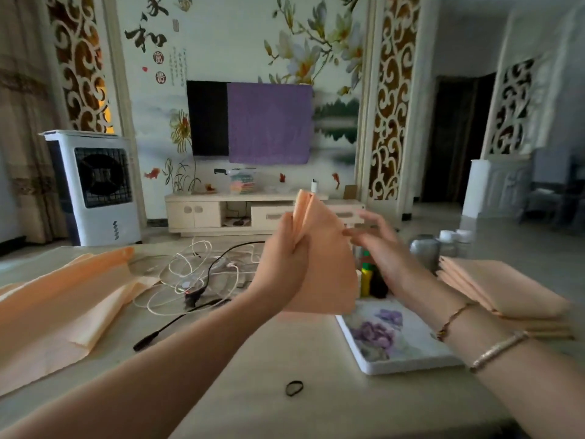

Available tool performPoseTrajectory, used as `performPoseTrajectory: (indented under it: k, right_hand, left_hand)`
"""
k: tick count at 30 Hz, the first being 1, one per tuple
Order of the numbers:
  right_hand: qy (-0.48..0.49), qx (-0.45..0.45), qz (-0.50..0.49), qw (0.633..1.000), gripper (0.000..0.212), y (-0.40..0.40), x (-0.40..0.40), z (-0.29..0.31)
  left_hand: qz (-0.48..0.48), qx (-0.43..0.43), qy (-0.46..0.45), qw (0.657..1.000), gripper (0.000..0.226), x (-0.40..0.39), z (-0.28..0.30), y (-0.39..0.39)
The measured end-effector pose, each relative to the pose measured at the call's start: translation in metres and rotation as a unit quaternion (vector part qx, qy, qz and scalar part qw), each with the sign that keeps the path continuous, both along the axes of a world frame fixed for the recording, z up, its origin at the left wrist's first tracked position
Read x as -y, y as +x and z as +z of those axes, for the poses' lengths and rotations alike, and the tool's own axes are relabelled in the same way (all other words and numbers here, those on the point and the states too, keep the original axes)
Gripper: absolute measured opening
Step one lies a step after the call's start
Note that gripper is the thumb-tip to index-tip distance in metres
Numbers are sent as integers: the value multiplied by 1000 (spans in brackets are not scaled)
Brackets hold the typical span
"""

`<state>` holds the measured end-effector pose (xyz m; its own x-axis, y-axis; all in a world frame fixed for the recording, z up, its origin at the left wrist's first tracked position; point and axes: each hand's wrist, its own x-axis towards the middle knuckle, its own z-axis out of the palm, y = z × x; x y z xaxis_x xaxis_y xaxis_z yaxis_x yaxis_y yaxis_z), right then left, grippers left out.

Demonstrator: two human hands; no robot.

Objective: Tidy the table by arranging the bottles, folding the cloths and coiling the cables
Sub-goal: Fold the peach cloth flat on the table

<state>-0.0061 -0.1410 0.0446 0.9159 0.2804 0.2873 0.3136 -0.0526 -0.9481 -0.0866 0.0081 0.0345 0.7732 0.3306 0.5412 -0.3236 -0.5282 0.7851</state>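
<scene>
Two hands up over mid-table. Left hand (286,264) raised, fingers and thumb curled round the folded edge of a peach cloth (326,261), which hangs upright above the table (253,359), folded layers fanning at 12 o'clock. Right hand (380,245) just beside the cloth at 3 o'clock, fingers straight and spread, holding nothing; fingertips look near the cloth edge, contact can't be confirmed (motion blur).

Open tabletop at 6 o'clock, only a small black hair tie (294,388) there. Floral tray (395,340) at 4 o'clock, white rim, flat, purple print. Bottles (367,278) behind the held cloth at 2 o'clock, partly hidden; grey and white-capped ones farther back.

Stack of folded cloths (500,286) at 3 o'clock, edges squared, close to the table's right edge. Unfolded cloths (63,305) at 9 o'clock, loose, creased, thin matte fabric. Cables (196,274) tangled at 11 o'clock: thin white loops plus a thicker black lead, uncoiled.
</scene>
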Motion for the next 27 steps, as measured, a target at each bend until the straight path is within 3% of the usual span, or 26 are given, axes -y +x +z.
performPoseTrajectory:
  k: [5,8,12,15,19,22,24,25,27]
  right_hand:
    - [-21,-53,-56,997,43,39,86,-13]
    - [-56,-21,-146,988,35,65,135,-8]
    - [-96,-21,-221,970,48,103,202,-7]
    - [-162,-27,-237,958,50,127,237,-10]
    - [-256,-18,-238,937,47,150,252,-22]
    - [-430,54,-270,860,47,154,249,-33]
    - [-496,155,-295,802,45,146,238,-42]
    - [-493,199,-287,797,43,140,230,-45]
    - [-460,233,-232,825,42,129,215,-46]
  left_hand:
    - [-133,-60,-233,962,20,79,10,52]
    - [-192,-143,-290,927,31,129,8,87]
    - [-189,-286,-246,907,31,189,6,125]
    - [-214,-312,-237,895,6,214,-1,139]
    - [-210,-337,-178,900,18,227,-13,157]
    - [-184,-339,-157,909,13,227,-18,166]
    - [-178,-340,-158,910,13,225,-18,168]
    - [-182,-338,-162,909,11,224,-19,168]
    - [-194,-335,-178,905,10,222,-25,170]
